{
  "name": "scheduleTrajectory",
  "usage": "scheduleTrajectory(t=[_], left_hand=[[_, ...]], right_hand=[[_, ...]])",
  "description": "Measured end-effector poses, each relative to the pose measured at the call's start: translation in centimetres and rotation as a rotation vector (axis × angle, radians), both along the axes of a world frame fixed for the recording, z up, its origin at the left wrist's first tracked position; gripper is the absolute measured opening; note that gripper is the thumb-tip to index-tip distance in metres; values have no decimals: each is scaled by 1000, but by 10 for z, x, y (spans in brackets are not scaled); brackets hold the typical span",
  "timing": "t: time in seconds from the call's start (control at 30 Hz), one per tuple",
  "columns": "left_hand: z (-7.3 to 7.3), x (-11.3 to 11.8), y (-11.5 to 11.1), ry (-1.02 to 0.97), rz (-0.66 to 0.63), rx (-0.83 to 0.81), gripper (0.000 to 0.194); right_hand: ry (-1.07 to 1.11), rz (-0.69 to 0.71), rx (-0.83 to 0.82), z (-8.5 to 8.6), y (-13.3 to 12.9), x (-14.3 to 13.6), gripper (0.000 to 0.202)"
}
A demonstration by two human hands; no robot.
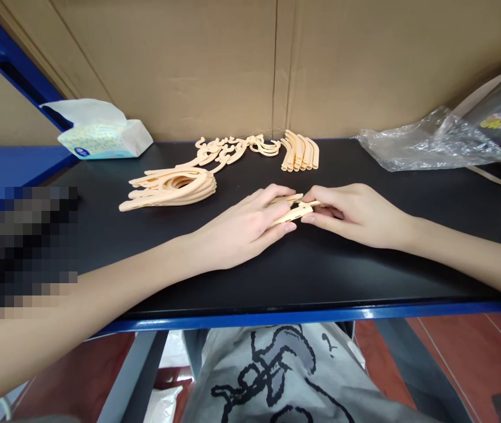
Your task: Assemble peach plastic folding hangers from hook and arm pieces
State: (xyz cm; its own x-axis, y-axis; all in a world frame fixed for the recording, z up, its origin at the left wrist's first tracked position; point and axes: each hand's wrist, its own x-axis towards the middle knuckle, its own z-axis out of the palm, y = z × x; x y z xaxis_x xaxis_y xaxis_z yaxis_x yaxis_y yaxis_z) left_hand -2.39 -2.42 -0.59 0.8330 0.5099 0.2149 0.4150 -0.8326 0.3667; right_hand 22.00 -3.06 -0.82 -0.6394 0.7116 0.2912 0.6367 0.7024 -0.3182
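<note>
Both hands meet over the black tabletop (250, 288), right of the middle. My left hand (250, 226) is closed round cream plastic pieces (293, 214), its thumb along their near side. From the right, my right hand (356, 214) pinches the other end of these pieces between thumb and fingers. How the pieces join is partly hidden by the fingers. Behind my left hand lies a stack of curved cream hanger-like parts (175, 187). Farther back are a loose pile of small hooked parts (232, 150) and a row of curved cream tubes (299, 151).
A tissue pack (104, 132) stands at the back left. Clear plastic wrap (430, 144) and a dark transparent container (488, 111) are at the back right. A cardboard wall (215, 70) closes off the rear; a blue edge (250, 319) runs along the front.
</note>
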Motion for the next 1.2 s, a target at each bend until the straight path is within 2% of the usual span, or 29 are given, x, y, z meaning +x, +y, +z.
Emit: scheduleTrajectory(t=[0.2,0.33,0.57,1.0,1.2], left_hand=[[0,0,1,-26,-5,-28,39],[0,0,0,-28,-4,-35,39],[1,2,-2,2,12,-52,42],[-1,1,0,14,-13,-46,40],[-1,-1,0,2,-29,-68,39]], right_hand=[[138,23,-204,-2,3,1,36],[150,38,-242,0,3,1,36],[164,144,-164,1,3,-2,30],[21,123,0,-1,1,-2,35],[-125,88,159,-3,0,-1,43]])
